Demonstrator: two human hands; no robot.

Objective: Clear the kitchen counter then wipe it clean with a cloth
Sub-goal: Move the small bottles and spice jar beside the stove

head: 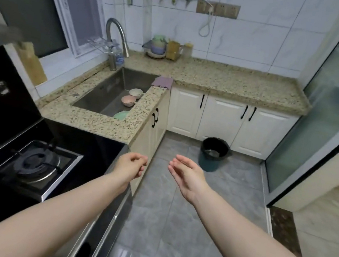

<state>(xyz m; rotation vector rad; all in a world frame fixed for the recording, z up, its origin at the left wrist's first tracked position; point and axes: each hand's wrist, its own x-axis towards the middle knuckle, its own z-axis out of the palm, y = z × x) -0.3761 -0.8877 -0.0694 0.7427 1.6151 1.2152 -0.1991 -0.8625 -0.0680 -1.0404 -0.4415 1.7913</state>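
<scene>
A speckled granite counter (pixel 226 79) runs in an L along the left and back walls. A purple cloth (pixel 162 81) lies draped over the sink's right edge. In the steel sink (pixel 108 90) sit a white bowl (pixel 136 92), a pink bowl (pixel 128 100) and a green plate (pixel 121 115). My left hand (pixel 132 165) hangs in the air over the floor near the counter's corner, fingers loosely curled, holding nothing. My right hand (pixel 188 175) is beside it, palm turned inward, fingers straight, empty.
Stacked bowls on a rack (pixel 158 46) and jars (pixel 173 49) stand at the counter's back corner. A black gas hob (pixel 33 163) lies at the left. A dark bucket (pixel 213 153) stands on the grey floor by the white cabinets. A glass sliding door (pixel 329 112) closes the right side.
</scene>
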